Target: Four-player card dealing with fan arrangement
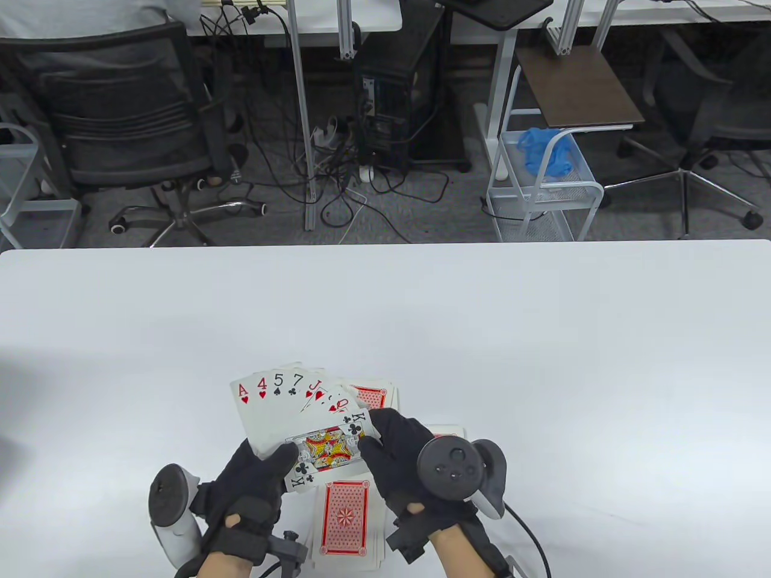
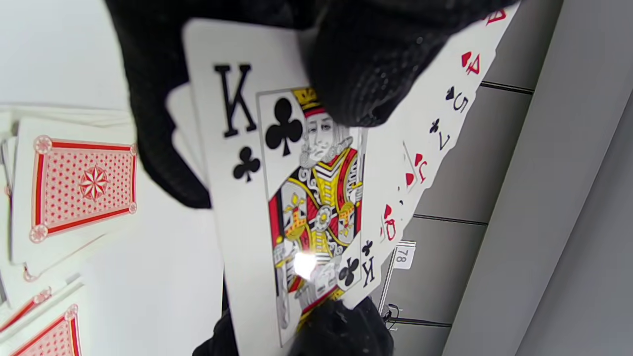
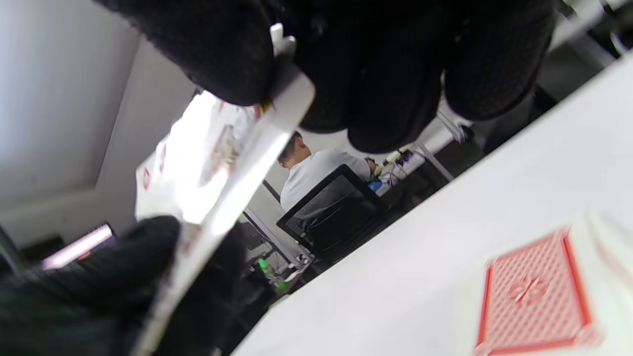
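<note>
1. Nearest the person in the table view, a face-down pile (image 1: 344, 522) with red patterned backs lies on the white table (image 1: 542, 337) between the wrists; its near edge is cut off by the frame.
2. The left hand (image 1: 256, 481) grasps a face-up fan of cards (image 1: 283, 409) from below, thumb curled over the front near the lower corner. The right hand (image 1: 394, 460) pinches the king of clubs (image 1: 328, 451), the front card, at its right end.
3. The fan is held just above the table near the bottom centre. Its indices read ace and 4 of hearts, 5 of spades, 7 of clubs, a red J, a red Q and the king.
4. Only the left wrist view gives the king's court figure (image 2: 316, 198) in detail, with the left thumb covering its crown; the other indices run along the fan's far edge.
5. The right wrist view sees the fan nearly edge-on and washed out by glare (image 3: 217, 168), so no faces are legible; gloved fingers (image 3: 395, 89) sit behind it.
6. Behind the fan, another face-down pile (image 1: 370, 397) shows, mostly hidden. A third red-backed edge (image 1: 447, 432) peeks past the right hand.
7. Beyond the table stand an office chair (image 1: 114, 120), a white cart (image 1: 542, 186) and tangled cables (image 1: 337, 180).
</note>
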